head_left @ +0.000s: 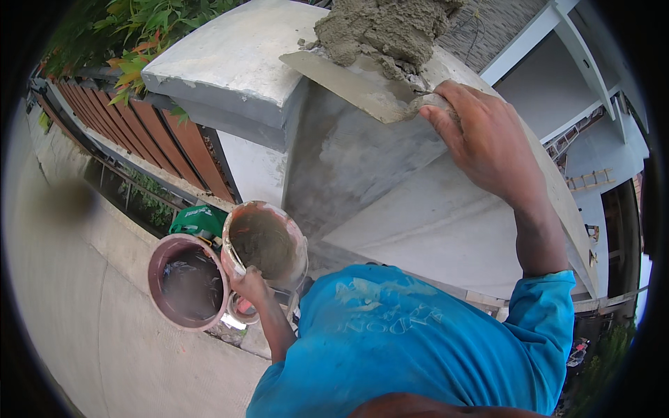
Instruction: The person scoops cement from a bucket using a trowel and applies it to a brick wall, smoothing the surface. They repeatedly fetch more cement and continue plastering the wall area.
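Note:
My right hand [481, 136] is closed round the handle of a trowel, whose flat metal blade [341, 85] points left over the top of the wall. Beside the blade, a heap of wet grey mortar [383, 31] sits on the wall top. Lower down, my left hand [251, 284] grips the rim of a whitish, mortar-stained bucket [300, 251]. Grey mortar [261, 240] lies inside this bucket, which is tilted toward me. Some mortar clings to the trowel near its handle.
A pink bucket [155, 303] of murky water stands left of my left hand, with a green bag [198, 221] behind it. The white wall cap [230, 49] juts out at upper left. A brown slatted fence [146, 136] and leafy plants [139, 28] lie beyond.

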`<action>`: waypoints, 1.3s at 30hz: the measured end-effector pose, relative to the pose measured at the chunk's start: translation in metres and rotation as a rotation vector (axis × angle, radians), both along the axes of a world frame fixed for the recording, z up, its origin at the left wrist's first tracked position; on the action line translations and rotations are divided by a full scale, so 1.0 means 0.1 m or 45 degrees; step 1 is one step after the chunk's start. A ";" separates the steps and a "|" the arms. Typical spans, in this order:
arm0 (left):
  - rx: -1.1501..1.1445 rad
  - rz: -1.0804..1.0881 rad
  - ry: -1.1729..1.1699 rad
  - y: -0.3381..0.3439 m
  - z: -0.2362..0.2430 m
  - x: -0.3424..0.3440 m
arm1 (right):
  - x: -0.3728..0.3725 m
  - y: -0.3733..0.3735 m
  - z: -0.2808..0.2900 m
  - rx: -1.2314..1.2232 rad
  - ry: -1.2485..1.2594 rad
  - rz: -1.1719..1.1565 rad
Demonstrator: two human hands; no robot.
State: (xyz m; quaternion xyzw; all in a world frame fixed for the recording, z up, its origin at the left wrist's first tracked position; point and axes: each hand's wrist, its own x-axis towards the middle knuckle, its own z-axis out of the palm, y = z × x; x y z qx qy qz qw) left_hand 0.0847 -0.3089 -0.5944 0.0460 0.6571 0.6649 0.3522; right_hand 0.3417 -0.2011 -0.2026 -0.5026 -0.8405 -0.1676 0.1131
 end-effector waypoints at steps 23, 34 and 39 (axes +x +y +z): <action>0.102 -0.013 0.147 -0.11 -0.22 -0.05 | 0.41 -0.31 0.89 0.528 -0.084 -0.152; 0.086 0.051 0.491 -0.17 -0.71 -0.25 | 0.94 -0.53 0.82 0.199 0.410 0.165; 0.211 0.070 0.314 -0.08 -0.34 0.03 | 1.84 -0.05 0.91 -0.145 0.998 0.913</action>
